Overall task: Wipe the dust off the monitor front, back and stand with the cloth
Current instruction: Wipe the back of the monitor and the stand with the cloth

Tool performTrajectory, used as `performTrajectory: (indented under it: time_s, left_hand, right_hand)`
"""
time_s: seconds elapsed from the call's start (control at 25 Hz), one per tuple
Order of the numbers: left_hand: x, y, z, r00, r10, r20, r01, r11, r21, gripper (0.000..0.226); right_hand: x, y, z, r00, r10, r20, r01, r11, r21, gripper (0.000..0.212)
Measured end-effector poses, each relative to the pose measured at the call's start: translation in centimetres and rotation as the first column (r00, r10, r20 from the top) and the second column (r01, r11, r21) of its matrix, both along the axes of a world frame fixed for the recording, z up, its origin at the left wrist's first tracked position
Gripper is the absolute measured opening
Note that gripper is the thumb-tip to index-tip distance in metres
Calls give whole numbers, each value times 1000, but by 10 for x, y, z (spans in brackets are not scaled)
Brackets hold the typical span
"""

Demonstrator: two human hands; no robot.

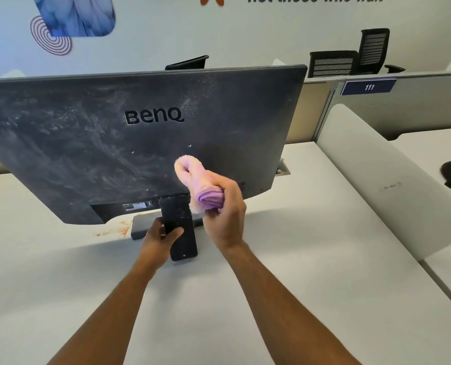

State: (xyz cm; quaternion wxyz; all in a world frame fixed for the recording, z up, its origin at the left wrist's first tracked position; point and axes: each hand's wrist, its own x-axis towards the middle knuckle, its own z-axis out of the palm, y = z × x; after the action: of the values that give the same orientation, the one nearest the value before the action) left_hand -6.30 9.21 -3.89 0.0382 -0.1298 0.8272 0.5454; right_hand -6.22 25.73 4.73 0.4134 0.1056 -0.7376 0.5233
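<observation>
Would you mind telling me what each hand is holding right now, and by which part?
The right hand grips the bunched pink cloth by its lower end. The left hand holds the monitor by its stand neck.

R hand (225,212) grips pink cloth (192,180) against dusty monitor (87,143) back; L hand (157,239) holds stand (179,227) on tabletop (284,259).

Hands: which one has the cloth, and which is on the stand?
The right hand grips the bunched pink cloth against the dusty monitor back. The left hand holds the stand neck, no cloth.
</observation>
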Motion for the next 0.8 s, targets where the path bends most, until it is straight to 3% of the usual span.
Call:
performTrajectory:
  time_s: [0.08,0.16,0.2,0.28,0.4,0.48,0.6,0.68,0.72,0.8]
  left_hand:
    - [-1,1,0,1000,0,10,0,1000,7,34]
    - [-1,1,0,1000,5,19,-5,1000,3,38]
    - [-1,1,1,1000,6,23,-6,1000,0,40]
    - [-1,0,1,1000,2,28,-2,1000,4,41]
    - [-2,-1,1,1000,-2,31,2,1000,11,39]
    - [-6,-2,3,1000,2,26,-2,1000,0,37]
    - [-11,-2,10,998,54,-35,-50,994,92,37]
    - [-16,-2,18,992,91,-87,-74,981,182,40]
    - [-19,-3,21,990,98,-99,-78,979,189,43]
    - [-25,-3,24,990,109,-87,-98,988,122,45]
  right_hand:
    - [-10,17,8,984,-174,43,179,946,-271,40]
    - [-24,43,23,918,-337,210,396,744,-538,50]
    - [-32,58,28,898,-349,267,439,675,-593,53]
    - [-49,80,35,889,-317,330,457,640,-617,54]
    - [-59,67,45,910,-246,335,399,741,-539,54]
    - [-51,36,50,947,-247,208,317,832,-456,56]
    - [-29,-3,29,991,-126,-39,123,990,-68,43]
    - [-17,-9,12,991,68,-111,-45,979,200,35]
    - [-14,-6,7,983,129,-127,-95,964,250,37]
    - [-11,7,8,989,56,-138,-41,993,112,36]
